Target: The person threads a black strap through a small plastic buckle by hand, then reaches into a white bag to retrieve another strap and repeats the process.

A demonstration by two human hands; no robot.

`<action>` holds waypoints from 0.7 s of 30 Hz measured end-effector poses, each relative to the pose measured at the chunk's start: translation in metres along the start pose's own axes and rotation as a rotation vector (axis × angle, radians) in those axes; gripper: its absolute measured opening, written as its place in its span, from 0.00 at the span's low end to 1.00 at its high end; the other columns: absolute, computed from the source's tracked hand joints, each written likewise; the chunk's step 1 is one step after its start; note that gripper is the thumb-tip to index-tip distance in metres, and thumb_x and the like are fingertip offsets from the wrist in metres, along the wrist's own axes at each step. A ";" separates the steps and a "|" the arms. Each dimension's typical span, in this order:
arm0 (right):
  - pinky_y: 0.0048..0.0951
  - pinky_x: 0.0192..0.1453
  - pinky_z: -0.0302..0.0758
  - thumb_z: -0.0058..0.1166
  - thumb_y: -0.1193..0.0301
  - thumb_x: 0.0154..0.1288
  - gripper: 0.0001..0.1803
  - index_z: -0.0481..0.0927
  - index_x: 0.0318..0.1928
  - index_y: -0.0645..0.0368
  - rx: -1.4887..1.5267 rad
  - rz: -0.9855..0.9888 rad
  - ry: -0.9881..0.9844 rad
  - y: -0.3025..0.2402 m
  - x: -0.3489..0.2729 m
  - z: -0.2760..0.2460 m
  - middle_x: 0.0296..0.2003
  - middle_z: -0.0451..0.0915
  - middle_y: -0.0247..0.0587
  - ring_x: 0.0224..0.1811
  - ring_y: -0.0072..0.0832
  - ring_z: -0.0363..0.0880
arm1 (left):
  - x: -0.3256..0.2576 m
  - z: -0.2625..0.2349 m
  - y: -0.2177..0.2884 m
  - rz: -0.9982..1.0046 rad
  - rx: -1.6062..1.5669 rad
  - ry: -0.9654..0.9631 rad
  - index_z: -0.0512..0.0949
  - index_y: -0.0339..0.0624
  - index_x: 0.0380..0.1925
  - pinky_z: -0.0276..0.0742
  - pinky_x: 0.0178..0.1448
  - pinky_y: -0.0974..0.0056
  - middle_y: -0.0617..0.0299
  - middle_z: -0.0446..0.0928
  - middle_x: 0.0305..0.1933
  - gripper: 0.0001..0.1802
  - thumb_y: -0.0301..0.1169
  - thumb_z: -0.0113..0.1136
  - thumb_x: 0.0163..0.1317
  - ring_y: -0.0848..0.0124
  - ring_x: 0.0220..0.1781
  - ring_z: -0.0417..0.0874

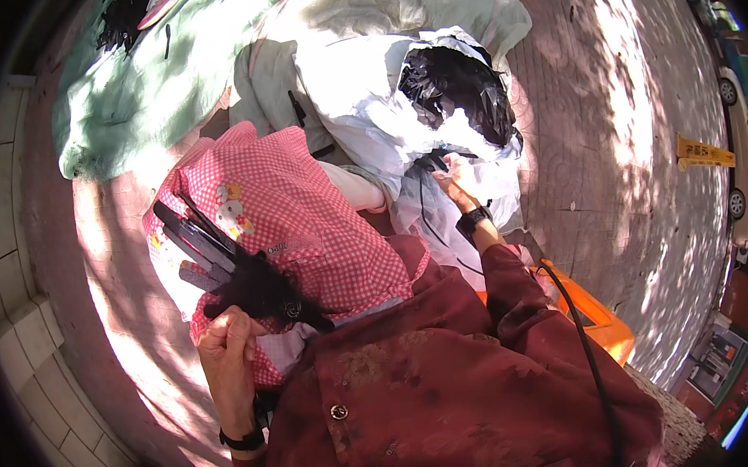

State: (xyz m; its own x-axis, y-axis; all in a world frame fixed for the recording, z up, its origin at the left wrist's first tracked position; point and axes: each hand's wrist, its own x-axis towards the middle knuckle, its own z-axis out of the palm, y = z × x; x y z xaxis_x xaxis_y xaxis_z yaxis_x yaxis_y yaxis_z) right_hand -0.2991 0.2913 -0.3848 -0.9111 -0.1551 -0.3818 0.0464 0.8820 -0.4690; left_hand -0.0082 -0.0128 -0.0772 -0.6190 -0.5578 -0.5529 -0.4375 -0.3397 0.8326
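Observation:
My left hand [228, 341] is closed in a fist beside a fuzzy black bundle [261, 293] on my lap. What its fingers hold is hidden. Flat dark strips [197, 246] stick out from the bundle's far left side. Bundle and strips lie over a red-and-white checked apron [302, 195] with cartoon figures. To the right, my right hand [460, 186] reaches to the near edge of a large white bag [355, 87]; its fingers are curled, and what is in them cannot be made out. Shiny black plastic [459, 89] fills the bag's mouth. Clear plastic [429, 221] hangs below that hand.
A pale green cloth [139, 102] covers the paving ahead, with small black pieces [298, 109] on it. An orange object [602, 326] stands by my right side, a black cord [585, 340] running over my sleeve. Parked cars [742, 182] line the far right; a tiled ledge [30, 344] borders the left.

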 end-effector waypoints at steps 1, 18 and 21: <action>0.41 0.60 0.73 0.70 0.66 0.50 0.36 0.72 0.60 0.59 -0.080 0.003 0.015 0.006 0.003 0.011 0.53 0.78 0.52 0.56 0.50 0.76 | 0.000 -0.002 0.000 0.001 0.004 -0.002 0.75 0.36 0.22 0.53 0.27 0.75 0.70 0.67 0.23 0.16 0.29 0.55 0.71 0.84 0.22 0.60; 0.45 0.43 0.79 0.56 0.76 0.53 0.34 0.66 0.64 0.58 -0.249 -0.123 0.279 0.018 -0.003 0.052 0.47 0.77 0.45 0.46 0.46 0.76 | 0.012 0.012 0.001 -0.004 0.164 0.025 0.74 0.39 0.22 0.52 0.24 0.76 0.68 0.71 0.23 0.15 0.29 0.55 0.71 0.84 0.19 0.60; 0.44 0.44 0.78 0.56 0.76 0.51 0.21 0.75 0.50 0.59 -0.254 -0.154 0.288 0.023 -0.008 0.049 0.42 0.77 0.44 0.45 0.47 0.76 | 0.012 0.012 0.000 -0.001 0.170 0.012 0.75 0.40 0.24 0.53 0.24 0.76 0.68 0.73 0.24 0.14 0.29 0.55 0.71 0.84 0.19 0.60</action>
State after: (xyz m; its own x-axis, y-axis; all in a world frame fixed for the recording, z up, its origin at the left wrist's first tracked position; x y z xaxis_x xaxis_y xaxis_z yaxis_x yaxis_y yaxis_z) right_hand -0.2710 0.2912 -0.4317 -0.9786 -0.1945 -0.0676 -0.1687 0.9456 -0.2782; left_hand -0.0241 -0.0104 -0.0840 -0.6109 -0.5669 -0.5527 -0.5430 -0.2080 0.8136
